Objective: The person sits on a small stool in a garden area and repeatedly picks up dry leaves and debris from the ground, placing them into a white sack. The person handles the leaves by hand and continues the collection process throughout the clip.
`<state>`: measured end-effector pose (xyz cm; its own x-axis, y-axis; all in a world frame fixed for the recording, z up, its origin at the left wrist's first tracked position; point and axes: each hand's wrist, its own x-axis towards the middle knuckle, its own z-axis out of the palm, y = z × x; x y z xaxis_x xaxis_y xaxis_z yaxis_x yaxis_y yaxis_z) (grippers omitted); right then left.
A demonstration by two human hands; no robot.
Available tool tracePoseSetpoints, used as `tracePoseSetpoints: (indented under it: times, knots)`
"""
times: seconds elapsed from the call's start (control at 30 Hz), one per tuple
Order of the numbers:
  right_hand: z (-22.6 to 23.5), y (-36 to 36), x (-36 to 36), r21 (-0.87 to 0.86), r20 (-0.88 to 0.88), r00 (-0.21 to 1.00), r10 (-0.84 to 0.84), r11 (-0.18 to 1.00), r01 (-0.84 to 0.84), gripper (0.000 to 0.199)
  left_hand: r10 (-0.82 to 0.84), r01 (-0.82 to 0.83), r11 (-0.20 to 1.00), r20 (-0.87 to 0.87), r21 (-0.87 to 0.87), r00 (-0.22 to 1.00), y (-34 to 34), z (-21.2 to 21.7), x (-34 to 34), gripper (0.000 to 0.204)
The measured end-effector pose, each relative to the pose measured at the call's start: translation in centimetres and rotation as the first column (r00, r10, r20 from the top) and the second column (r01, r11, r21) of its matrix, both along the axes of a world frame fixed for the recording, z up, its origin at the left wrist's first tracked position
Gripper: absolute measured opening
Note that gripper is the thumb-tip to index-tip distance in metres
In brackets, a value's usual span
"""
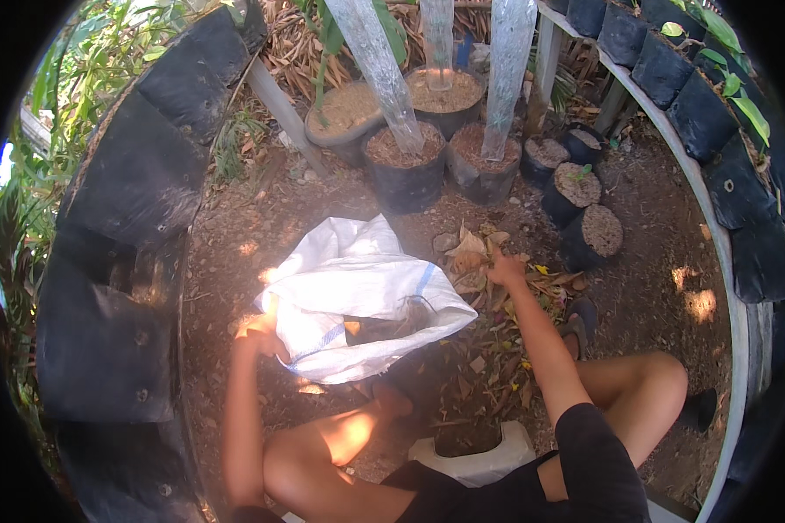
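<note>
A white woven sack with blue stripes lies on the soil before me, its mouth gaping toward my side. My left hand is closed on the sack's left edge; the fabric hides some of its fingers. Inside the mouth a small orange-brown leaf shows. To the right of the sack, my right hand reaches down beside large dry leaves, with fingers apart. More dry leaves, with some yellow bits, form a loose pile between the sack and my right foot.
Black pots of soil holding grey posts stand ahead, with smaller black pots at their right. Rows of black grow bags flank both sides on raised frames. A pale plastic stool is beneath me.
</note>
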<state>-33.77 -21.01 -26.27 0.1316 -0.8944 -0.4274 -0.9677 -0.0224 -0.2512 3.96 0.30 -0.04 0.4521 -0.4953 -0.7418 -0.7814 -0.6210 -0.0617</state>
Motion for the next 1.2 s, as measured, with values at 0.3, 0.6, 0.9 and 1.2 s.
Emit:
tracePoseSetpoints:
  times: [0.3,0.6,0.9,1.2]
  knots:
    - [-5.4,4.9,2.6,0.057,-0.176,0.976,0.129,0.991,-0.121,0.050,-0.095,0.095,0.995,0.012,-0.001,0.995,-0.9,-0.3,-0.6,0.123]
    - [-7.4,5.9,1.1,0.273,-0.130,0.918,0.374,0.904,-0.330,0.043,-0.005,0.012,0.997,0.083,-0.079,0.997,1.0,-1.9,1.5,0.123]
    - [-1.8,0.8,1.7,0.177,0.165,0.972,-0.168,0.974,0.139,0.070,0.021,-0.021,1.000,0.094,-0.001,0.995,2.2,-2.7,2.9,0.123]
    - [-6.1,3.7,3.9,0.062,0.210,0.963,-0.167,0.986,0.157,0.077,0.016,-0.018,0.999,0.062,0.031,0.998,1.3,-3.0,2.5,0.123]
